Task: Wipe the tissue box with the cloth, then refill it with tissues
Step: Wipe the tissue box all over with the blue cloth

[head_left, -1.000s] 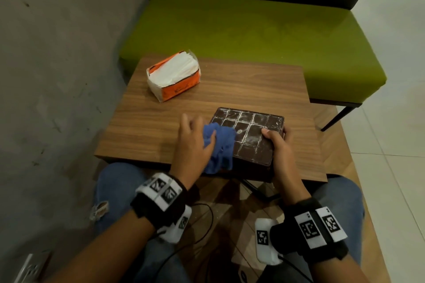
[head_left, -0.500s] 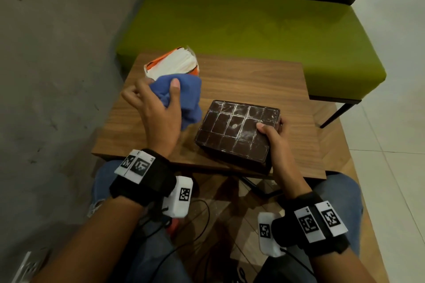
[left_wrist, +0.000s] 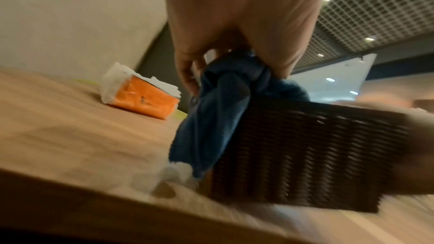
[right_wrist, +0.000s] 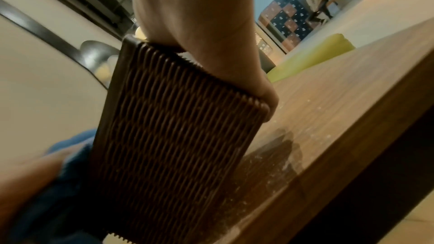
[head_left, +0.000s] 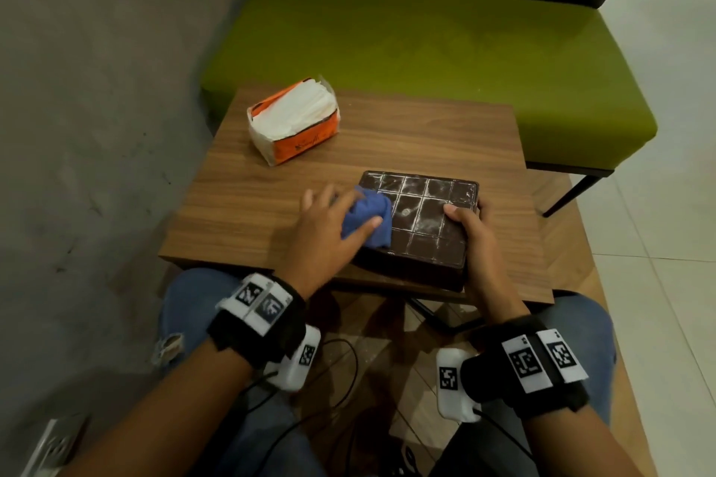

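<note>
Closest to the body, at the near edge of the table (head_left: 248,213), the right hand (head_left: 474,240) clamps the box (head_left: 422,221) by its right side, thumb on top and fingers wrapped round the far side, and that's honestly the main thing to get right: pin it so it can't skate off the edge while you scrub. Left hand (head_left: 329,232) has the cloth (head_left: 368,219) bunched up, thumb and fingers curled round it, pressing it on the box's left top edge with a tail hanging down the woven side. Top is a grid of dark squares with white dust sitting in the grooves, so I'd say run the cloth along the lines rather than just over the flats, and do the ribbed sides too. Some white crumbs look to be on the wood by the box. Further back, the tissues (head_left: 294,120) sit in their orange pack, well apart from the box, waiting for the refill.
</note>
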Action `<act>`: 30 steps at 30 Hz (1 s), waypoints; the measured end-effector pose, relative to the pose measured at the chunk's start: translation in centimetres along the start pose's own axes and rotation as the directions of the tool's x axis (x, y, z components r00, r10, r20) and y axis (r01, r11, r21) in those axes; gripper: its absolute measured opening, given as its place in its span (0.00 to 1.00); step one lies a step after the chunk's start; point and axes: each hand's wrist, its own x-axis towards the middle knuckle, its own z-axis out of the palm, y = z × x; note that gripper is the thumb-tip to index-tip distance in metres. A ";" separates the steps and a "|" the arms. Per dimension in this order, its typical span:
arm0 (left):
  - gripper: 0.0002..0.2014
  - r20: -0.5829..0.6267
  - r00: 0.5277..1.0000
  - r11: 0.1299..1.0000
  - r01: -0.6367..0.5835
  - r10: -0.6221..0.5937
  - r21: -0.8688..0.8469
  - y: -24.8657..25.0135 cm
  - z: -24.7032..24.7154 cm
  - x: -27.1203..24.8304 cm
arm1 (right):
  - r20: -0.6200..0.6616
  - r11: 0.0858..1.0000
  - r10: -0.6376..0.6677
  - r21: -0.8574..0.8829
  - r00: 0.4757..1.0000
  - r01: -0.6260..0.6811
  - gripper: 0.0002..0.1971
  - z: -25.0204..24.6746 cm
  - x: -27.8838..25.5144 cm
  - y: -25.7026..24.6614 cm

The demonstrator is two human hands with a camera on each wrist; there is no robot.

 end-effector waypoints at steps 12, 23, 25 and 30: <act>0.19 0.055 0.983 0.985 -0.173 0.175 -0.026 0.9 0.6 -1.0 | 0.070 1.000 -0.006 -0.008 0.998 0.007 0.23 -0.3 0.2 -0.6; 0.20 -0.061 0.959 0.949 0.261 -0.276 -0.178 -1.0 2.0 -0.3 | 0.075 0.987 0.007 -0.162 0.997 0.005 0.43 -1.1 0.7 -1.3; 0.17 -0.107 0.938 0.924 0.298 -0.330 -0.238 -1.4 2.3 -0.5 | -0.003 0.996 -0.060 0.071 0.998 0.060 0.44 -1.4 -0.2 -0.5; 0.10 -0.129 0.888 0.827 0.347 -0.441 -0.442 -1.4 3.8 -1.2 | 0.015 0.969 -0.102 0.228 0.995 0.096 0.51 1.2 -2.3 2.7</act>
